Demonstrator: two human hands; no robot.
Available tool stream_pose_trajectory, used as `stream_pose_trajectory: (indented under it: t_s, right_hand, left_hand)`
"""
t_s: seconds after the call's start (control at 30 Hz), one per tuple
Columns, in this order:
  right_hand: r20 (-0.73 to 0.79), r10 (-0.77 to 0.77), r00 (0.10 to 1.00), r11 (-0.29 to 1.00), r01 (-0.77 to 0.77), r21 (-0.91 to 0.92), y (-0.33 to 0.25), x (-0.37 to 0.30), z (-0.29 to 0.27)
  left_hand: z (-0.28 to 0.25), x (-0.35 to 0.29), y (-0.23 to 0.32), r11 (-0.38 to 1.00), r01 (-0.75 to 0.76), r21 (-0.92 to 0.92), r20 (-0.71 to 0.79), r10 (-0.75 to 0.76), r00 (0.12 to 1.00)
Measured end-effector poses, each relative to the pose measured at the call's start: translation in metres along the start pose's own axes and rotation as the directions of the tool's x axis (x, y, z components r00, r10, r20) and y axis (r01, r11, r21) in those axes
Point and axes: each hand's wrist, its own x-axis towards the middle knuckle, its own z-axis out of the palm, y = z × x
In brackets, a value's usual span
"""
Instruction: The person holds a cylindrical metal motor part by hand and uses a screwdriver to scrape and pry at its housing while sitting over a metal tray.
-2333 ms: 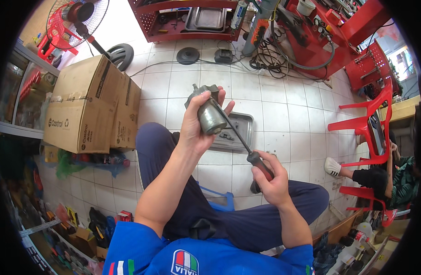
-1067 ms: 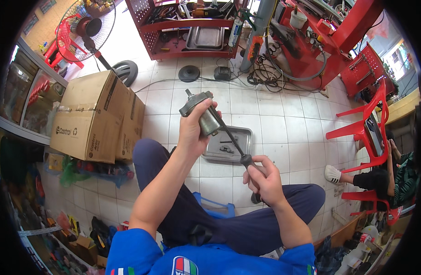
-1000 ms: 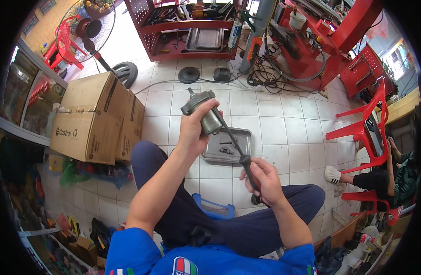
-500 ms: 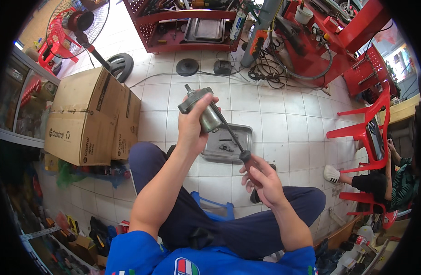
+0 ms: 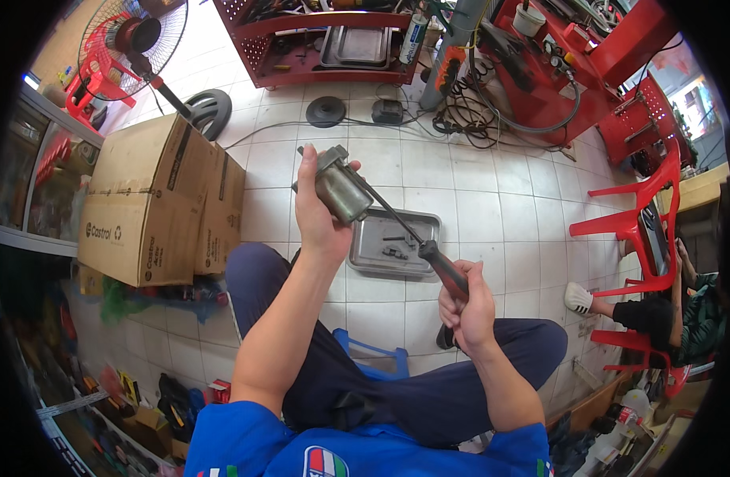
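My left hand [image 5: 321, 226] is closed round a starter motor [image 5: 343, 193], a grey metal cylinder with a thin shaft at its upper left end. My right hand [image 5: 470, 312] grips the black and red handle of a long screwdriver [image 5: 440, 265]. The screwdriver's shank slants up to the left, and its tip lies at the motor's end flange; exact contact there is hard to see. Beyond and below the hands, a grey metal tray [image 5: 433, 230] rests on the tiled floor. It holds a few small dark parts [image 5: 394, 252].
Cardboard boxes [image 5: 138, 207] stand to my left, with a fan [image 5: 138, 36] behind them. Ahead is a red tool cart [image 5: 301, 79]. Cables [image 5: 468, 119] lie coiled by a grey post. At right, a person sits near red plastic chairs [image 5: 631, 226]. A blue stool [image 5: 396, 366] is beneath me.
The starter motor has tilted and shifted slightly left in my left hand. My right hand has moved a little right and closed more firmly round the screwdriver handle.
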Motion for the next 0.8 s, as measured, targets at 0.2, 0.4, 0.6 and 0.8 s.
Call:
stream_pose_trajectory:
  t_s: [0.2,0.4,0.6,0.8]
  right_hand:
    - [0.045,-0.147,0.988,0.908,0.152,-0.389,0.006,-0.002,0.01]
    - [-0.042,-0.041,0.998,0.915,0.021,-0.403,0.013,0.002,0.002]
    - [-0.061,-0.025,0.998,0.926,0.0,-0.377,0.011,-0.002,0.011]
    - [0.044,-0.027,0.999,0.834,0.046,-0.55,0.008,-0.007,0.014]
  left_hand:
    - [0.001,-0.003,0.006,1.0,-0.002,-0.029,-0.042,0.0,0.999]
    - [-0.002,-0.005,0.009,0.999,-0.037,-0.025,-0.04,0.036,0.999]
    - [-0.003,-0.008,0.008,0.999,-0.032,0.018,-0.061,0.033,0.998]
    - [-0.002,-0.003,0.011,0.997,-0.077,0.016,-0.071,0.077,0.994]
